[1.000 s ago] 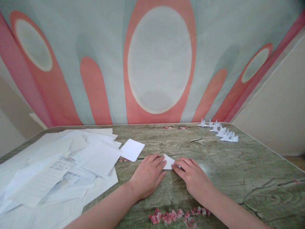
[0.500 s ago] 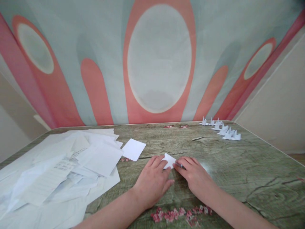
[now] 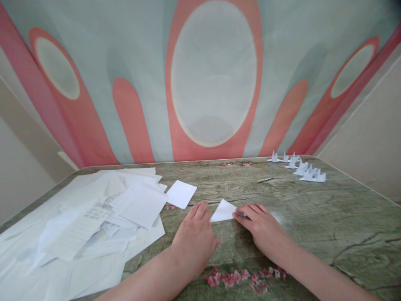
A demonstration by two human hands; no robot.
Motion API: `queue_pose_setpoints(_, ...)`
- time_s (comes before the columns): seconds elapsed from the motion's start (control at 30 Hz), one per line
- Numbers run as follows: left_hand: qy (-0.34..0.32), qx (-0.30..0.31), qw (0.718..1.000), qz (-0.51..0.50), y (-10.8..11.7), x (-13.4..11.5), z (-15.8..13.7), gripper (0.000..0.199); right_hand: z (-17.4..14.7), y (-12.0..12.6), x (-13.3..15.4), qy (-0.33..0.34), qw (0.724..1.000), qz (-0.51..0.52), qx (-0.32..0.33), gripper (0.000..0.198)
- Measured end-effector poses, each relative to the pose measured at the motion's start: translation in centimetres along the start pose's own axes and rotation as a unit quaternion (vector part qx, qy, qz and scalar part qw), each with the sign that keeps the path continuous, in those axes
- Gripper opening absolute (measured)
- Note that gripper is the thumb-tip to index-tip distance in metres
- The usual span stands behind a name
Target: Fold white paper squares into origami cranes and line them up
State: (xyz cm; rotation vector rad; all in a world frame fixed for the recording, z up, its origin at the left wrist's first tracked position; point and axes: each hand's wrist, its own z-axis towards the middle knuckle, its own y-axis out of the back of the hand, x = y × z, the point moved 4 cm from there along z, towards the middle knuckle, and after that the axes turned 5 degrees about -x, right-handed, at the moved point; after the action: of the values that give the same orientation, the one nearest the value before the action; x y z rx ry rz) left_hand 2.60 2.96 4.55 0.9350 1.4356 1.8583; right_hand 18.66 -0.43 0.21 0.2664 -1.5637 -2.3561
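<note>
While apex-away, paper triangle (image 3: 223, 211), long axis crosswise

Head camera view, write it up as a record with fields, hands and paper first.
Between hands: small triangular white paper, right end covered
Right hand: holds that right end
Left hand: open, beside the left corner; contact unclear
Beyond left hand: square white paper sheet
Left side: heaped white paper sheets
Far right: white folded-paper bird figures
Surface: grey-green wood-grain table, pink flower print
</note>
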Motion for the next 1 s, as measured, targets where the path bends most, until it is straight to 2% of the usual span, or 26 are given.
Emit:
queue_pose_setpoints(0.17,-0.014,0.026,1.000,0.008,0.0,-0.1,0.1,0.033,0.0,0.0,0.0,-0.003,1.000,0.007,0.000,0.031)
queue_pose_setpoints(0.3,-0.009,0.051,0.999,-0.004,0.2,-0.1,0.3,0.033,-0.2,-0.2,-0.2,-0.010,0.999,0.031,-0.024,0.027)
queue_pose_setpoints(0.5,0.003,0.076,0.994,-0.073,0.3,0.2,0.2,0.037,-0.4,-0.4,-0.6,-0.032,0.993,0.097,-0.064,0.032)
queue_pose_setpoints(0.63,0.015,0.087,0.988,-0.130,-0.2,1.0,0.4,0.030,-0.4,-0.4,-0.9,-0.048,0.986,0.145,-0.070,0.035)
queue_pose_setpoints(0.7,0.017,0.072,0.985,-0.156,-0.7,1.4,0.7,0.023,-0.3,-0.5,-1.0,-0.062,0.981,0.168,-0.076,0.034)
queue_pose_setpoints(0.8,0.061,0.015,0.980,-0.186,-1.7,2.3,0.9,0.018,-0.1,-0.5,-1.2,-0.089,0.973,0.191,-0.095,0.028)
queue_pose_setpoints(0.9,0.088,-0.048,0.969,-0.226,-2.5,2.7,1.1,0.037,0.1,-0.3,-1.4,-0.116,0.966,0.201,-0.112,0.024)
queue_pose_setpoints(1.0,0.094,-0.072,0.958,-0.263,-3.0,2.7,1.2,0.039,0.1,-0.1,-1.5,-0.137,0.962,0.207,-0.115,0.035)
